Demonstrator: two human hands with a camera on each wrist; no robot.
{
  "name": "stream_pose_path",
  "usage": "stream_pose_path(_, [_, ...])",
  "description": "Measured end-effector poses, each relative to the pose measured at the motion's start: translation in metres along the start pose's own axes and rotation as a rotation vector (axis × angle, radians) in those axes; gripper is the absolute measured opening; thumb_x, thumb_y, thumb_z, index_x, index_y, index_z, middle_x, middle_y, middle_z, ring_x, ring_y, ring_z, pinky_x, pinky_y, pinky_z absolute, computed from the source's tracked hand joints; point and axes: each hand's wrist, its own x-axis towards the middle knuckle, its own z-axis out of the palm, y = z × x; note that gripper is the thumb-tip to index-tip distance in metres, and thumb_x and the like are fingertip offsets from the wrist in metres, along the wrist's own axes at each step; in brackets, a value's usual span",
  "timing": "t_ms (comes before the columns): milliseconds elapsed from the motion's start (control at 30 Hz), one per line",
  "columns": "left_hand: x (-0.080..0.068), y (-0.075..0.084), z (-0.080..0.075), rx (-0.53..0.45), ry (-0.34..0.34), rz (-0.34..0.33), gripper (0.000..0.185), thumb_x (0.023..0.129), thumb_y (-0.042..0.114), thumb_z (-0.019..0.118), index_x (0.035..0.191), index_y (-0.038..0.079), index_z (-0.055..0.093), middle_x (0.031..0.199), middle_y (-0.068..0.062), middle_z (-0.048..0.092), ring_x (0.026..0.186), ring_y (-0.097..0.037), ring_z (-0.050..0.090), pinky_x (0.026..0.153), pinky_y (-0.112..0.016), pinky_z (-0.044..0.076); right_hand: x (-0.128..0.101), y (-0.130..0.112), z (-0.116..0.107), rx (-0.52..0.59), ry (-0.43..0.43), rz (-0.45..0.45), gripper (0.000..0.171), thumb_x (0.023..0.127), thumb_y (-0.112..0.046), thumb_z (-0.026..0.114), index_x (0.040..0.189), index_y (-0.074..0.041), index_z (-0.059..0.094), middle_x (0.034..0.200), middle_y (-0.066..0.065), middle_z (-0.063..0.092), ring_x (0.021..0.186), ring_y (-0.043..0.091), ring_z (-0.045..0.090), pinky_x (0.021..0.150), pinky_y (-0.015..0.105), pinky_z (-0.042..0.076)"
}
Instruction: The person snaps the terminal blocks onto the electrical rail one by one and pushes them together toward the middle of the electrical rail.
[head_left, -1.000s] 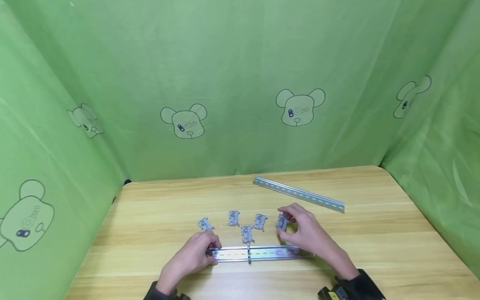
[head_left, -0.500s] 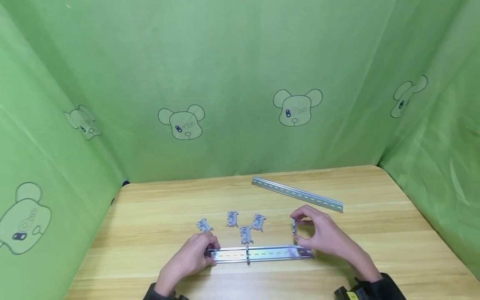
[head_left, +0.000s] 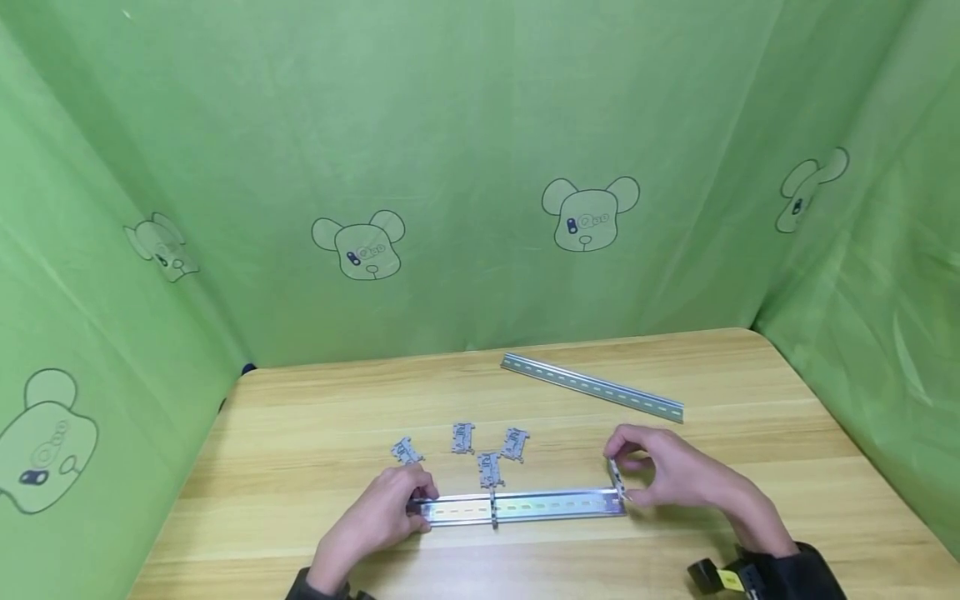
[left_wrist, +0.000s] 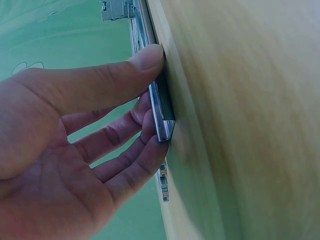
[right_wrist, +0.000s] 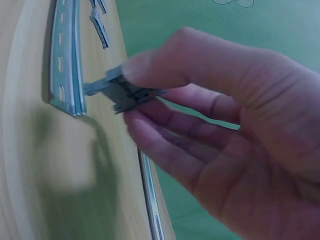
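My left hand [head_left: 390,504] grips the left end of a slotted metal DIN rail [head_left: 555,505] lying across the front of the table; in the left wrist view the thumb and fingers [left_wrist: 145,60] pinch its two edges. One grey terminal block [head_left: 493,510] stands upright across this rail, a little left of its middle. My right hand [head_left: 667,467] pinches another grey terminal block [right_wrist: 125,92] between thumb and fingers at the rail's right end. In the right wrist view this block is tilted, one foot close beside the rail's edge.
Several loose grey terminal blocks [head_left: 462,438] lie flat on the wooden table [head_left: 330,417] behind the rail. A second slotted rail [head_left: 592,387] lies slanted farther back on the right. Green fabric walls [head_left: 465,167] surround the table at the back and sides.
My right hand has carried its terminal block right and toward me, from behind the rail to the rail's right end, turning it edge-on. My left hand keeps its grip on the rail.
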Motion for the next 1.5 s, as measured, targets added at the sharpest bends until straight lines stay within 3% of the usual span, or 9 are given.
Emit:
stream_pose_path(200, [0.0002, -0.0003, 0.0003, 0.001, -0.004, -0.001, 0.028, 0.073, 0.009, 0.09, 0.094, 0.013, 0.073, 0.09, 0.008, 0.064, 0.082, -0.009, 0.059, 0.075, -0.027, 0.053, -0.0054, 0.0033, -0.0042, 0.044, -0.063, 0.027, 0.047, 0.069, 0.004, 0.084, 0.109, 0.001, 0.06, 0.11, 0.016, 0.063, 0.106, 0.03, 0.065, 0.094, 0.032, 0.055])
stream_pose_path(667, [-0.0005, 0.0004, -0.0008, 0.008, -0.007, -0.01, 0.028, 0.074, 0.012, 0.09, 0.095, 0.015, 0.072, 0.091, 0.009, 0.064, 0.083, -0.009, 0.059, 0.076, -0.028, 0.053, -0.0072, 0.0002, -0.006, -0.016, -0.16, 0.102, 0.047, 0.067, 0.001, 0.084, 0.104, -0.006, 0.056, 0.106, 0.007, 0.063, 0.102, 0.023, 0.065, 0.091, 0.033, 0.057])
stream_pose_path(1033, [-0.0004, 0.0026, -0.002, 0.007, -0.011, -0.013, 0.027, 0.074, 0.011, 0.089, 0.094, 0.015, 0.072, 0.091, 0.009, 0.063, 0.083, -0.01, 0.059, 0.076, -0.029, 0.053, -0.0042, 0.0003, -0.0019, -0.017, -0.178, 0.139, 0.049, 0.067, -0.001, 0.085, 0.104, -0.007, 0.054, 0.103, 0.006, 0.061, 0.096, 0.017, 0.063, 0.086, 0.029, 0.057])
stream_pose_path(1500, [-0.0007, 0.0033, -0.0024, 0.005, -0.013, -0.014, 0.027, 0.074, 0.01, 0.089, 0.095, 0.014, 0.072, 0.092, 0.007, 0.064, 0.084, -0.011, 0.06, 0.076, -0.028, 0.054, -0.0052, 0.002, -0.0013, -0.002, -0.171, 0.103, 0.049, 0.067, -0.001, 0.085, 0.104, -0.006, 0.054, 0.101, 0.007, 0.059, 0.091, 0.019, 0.062, 0.083, 0.031, 0.057])
